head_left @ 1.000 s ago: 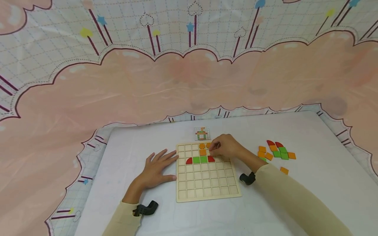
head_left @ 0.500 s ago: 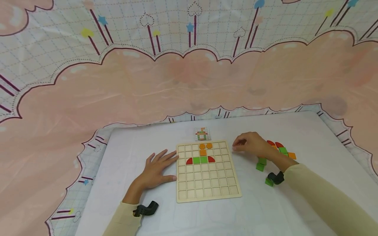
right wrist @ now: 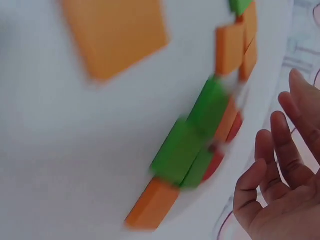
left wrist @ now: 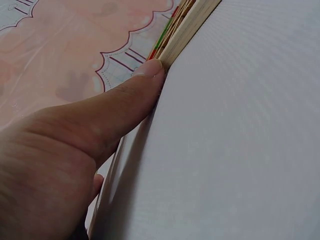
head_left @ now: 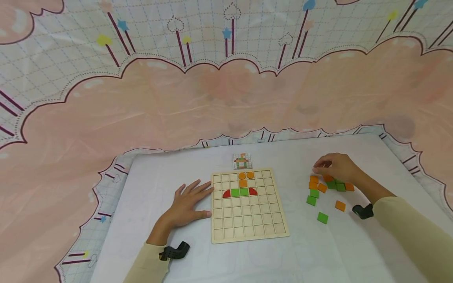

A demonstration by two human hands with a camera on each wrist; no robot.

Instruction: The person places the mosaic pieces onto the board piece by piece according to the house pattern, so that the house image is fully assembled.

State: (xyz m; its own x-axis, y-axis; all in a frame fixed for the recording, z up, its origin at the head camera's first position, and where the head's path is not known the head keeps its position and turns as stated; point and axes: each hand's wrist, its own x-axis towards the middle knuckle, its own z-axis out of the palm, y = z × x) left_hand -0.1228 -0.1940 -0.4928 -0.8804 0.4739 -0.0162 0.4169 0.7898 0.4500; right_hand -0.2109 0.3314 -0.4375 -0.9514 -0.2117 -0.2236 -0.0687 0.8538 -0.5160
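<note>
My left hand point(head_left: 187, 204) lies with spread, straight fingers against the left edge of a wooden grid board point(head_left: 247, 220). In the left wrist view its thumb point(left wrist: 125, 100) touches the board's side. On the board sit two orange circles point(head_left: 242, 175), an orange square point(head_left: 242, 183), and a row of two green squares point(head_left: 239, 192) between red quarter circles point(head_left: 253, 191). Over the loose tiles at the right is my right hand point(head_left: 334, 165), its fingers loosely bent, nothing seen in them. Beneath it, green tiles point(right wrist: 177, 150) and red pieces point(right wrist: 215, 165) appear in the right wrist view.
A small pattern card point(head_left: 242, 160) lies behind the board. Orange tiles point(head_left: 340, 206) and green tiles point(head_left: 322, 218) are scattered on the white table point(head_left: 159, 177), right of the board. A patterned cloth point(head_left: 212, 98) hangs behind.
My right hand has moved right, from the board's upper part to above the loose tiles. A second orange circle on the board is now fully uncovered. My left hand stays put.
</note>
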